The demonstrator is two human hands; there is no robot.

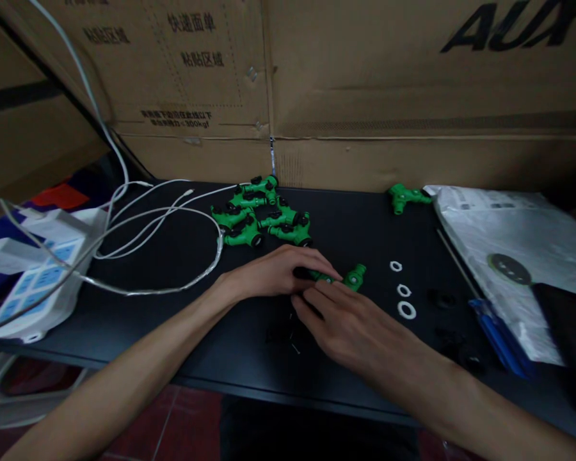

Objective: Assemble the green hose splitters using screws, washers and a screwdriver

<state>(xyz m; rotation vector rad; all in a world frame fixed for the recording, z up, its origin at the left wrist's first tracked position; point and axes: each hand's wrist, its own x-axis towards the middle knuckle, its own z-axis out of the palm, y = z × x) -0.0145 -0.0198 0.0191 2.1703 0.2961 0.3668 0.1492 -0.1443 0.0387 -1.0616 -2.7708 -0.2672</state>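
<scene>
Both my hands meet over one green plastic hose splitter (354, 277) above the black table. My left hand (281, 270) curls round its left end, fingers bent over the top. From the right, my right hand (336, 315) pinches the same piece near its middle, and its fingers hide much of it. One green branch sticks out past my right fingers. Small dark parts and thin metal pins (295, 349) lie on the table just below my hands. Three white rings (404, 291) lie in a row to the right.
Several green splitters with black valves (262, 214) are grouped behind my hands. Another splitter (403, 197) lies back right. A white power strip (43, 282) with cables stands left. At right are a silvery bag (504, 243), a blue-handled screwdriver (499, 336) and black parts (461, 352). Cardboard (365, 96) walls the back.
</scene>
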